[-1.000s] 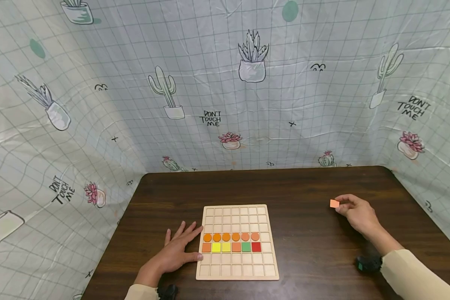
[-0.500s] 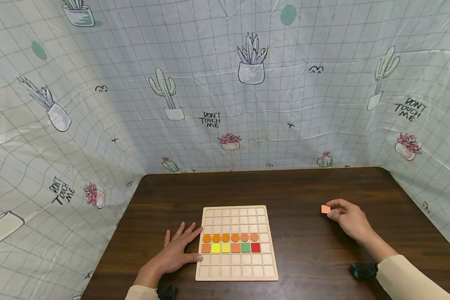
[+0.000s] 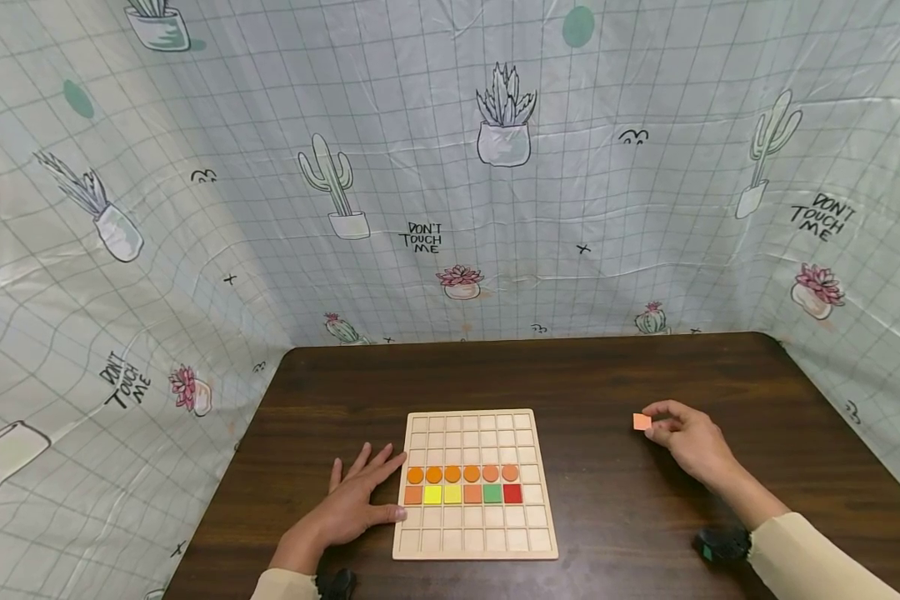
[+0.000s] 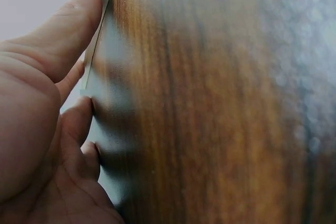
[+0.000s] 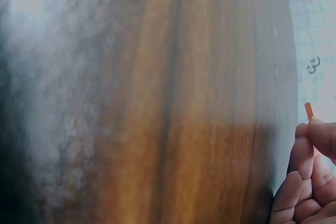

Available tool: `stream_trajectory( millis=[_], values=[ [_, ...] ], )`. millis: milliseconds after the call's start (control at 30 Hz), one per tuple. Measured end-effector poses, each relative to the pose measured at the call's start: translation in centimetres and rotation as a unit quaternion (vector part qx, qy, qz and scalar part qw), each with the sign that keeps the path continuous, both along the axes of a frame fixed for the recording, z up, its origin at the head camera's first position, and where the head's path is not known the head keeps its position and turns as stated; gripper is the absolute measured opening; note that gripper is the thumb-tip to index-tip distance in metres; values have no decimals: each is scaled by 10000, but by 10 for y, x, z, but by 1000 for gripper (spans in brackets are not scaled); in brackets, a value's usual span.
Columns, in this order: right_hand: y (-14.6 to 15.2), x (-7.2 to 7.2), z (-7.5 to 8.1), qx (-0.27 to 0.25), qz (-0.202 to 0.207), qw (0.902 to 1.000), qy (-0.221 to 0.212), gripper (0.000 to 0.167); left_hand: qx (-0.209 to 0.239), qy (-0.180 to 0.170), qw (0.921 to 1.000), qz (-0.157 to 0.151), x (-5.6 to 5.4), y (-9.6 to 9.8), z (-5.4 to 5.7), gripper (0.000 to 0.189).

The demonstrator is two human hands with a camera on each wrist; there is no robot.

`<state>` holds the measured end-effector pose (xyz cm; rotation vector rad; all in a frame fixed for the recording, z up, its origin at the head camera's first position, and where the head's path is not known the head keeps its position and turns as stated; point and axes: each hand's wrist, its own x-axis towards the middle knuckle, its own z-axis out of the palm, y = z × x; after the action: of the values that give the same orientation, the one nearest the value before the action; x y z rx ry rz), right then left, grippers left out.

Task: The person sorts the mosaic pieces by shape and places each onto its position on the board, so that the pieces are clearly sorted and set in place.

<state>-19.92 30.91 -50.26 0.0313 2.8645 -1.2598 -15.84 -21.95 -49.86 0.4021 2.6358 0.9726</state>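
My right hand [image 3: 692, 442] pinches a small orange square tile [image 3: 642, 422] between thumb and fingertips, to the right of the board. Seen edge-on in the right wrist view, the tile [image 5: 308, 110] is thin and flat. My left hand [image 3: 352, 502] lies spread on the table, its thumb and a fingertip touching the left edge of the wooden grid board [image 3: 475, 542]. On the board, a row of orange discs [image 3: 453, 474] runs above a row of square tiles [image 3: 472, 494] in orange, yellow, green and red. The left wrist view shows the thumb [image 4: 79, 19] against the board's side.
A dark wood table [image 3: 592, 375] carries the board near its front. Behind and beside it hangs a curtain [image 3: 420, 125] printed with cacti. A black wrist device [image 3: 722, 546] is by the right cuff, another [image 3: 336, 583] by the left.
My right hand has moved left and slightly toward me with the orange tile, nearing the board. The left hand and the pieces on the board stay as they were.
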Motion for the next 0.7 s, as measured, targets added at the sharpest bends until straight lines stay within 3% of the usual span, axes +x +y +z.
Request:
stream_trajectory(
  millis=[700],
  values=[
    [1,-1,1,57,30,10000,-61,34,32,-34,10000,-37,0,0,0,85]
  ],
)
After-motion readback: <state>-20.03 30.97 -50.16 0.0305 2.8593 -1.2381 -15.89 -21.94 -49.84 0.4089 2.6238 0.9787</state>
